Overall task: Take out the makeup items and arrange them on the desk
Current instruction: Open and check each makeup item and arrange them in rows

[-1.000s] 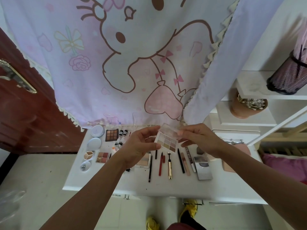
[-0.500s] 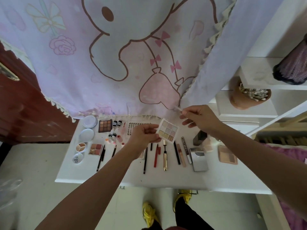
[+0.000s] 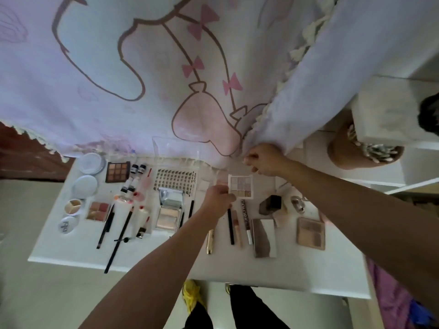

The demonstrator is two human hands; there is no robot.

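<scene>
A small white eyeshadow palette (image 3: 241, 187) with pale squares lies flat near the back of the white desk (image 3: 308, 269). My left hand (image 3: 217, 201) pinches its left edge. Just behind it, by the curtain's hem, my right hand (image 3: 266, 160) hovers with curled fingers pinching a small pale piece that is too small to identify. Laid out on the desk are a brown palette (image 3: 117, 172), a lash tray (image 3: 175, 180), an open mirrored compact (image 3: 169, 210), several pencils (image 3: 230, 226), a mirrored case (image 3: 263, 237) and a beige palette (image 3: 310, 232).
A cartoon-print curtain (image 3: 142, 67) hangs down to the desk's back edge, with a clear box (image 3: 175, 148) in front of it. Round compacts (image 3: 91, 162) fill the left end. A brown pot of cotton swabs (image 3: 363, 150) stands on white shelves at the right.
The palette has come down from mid-air to the desk near the back, still in my left hand. My right hand let go of it and drew back toward the curtain.
</scene>
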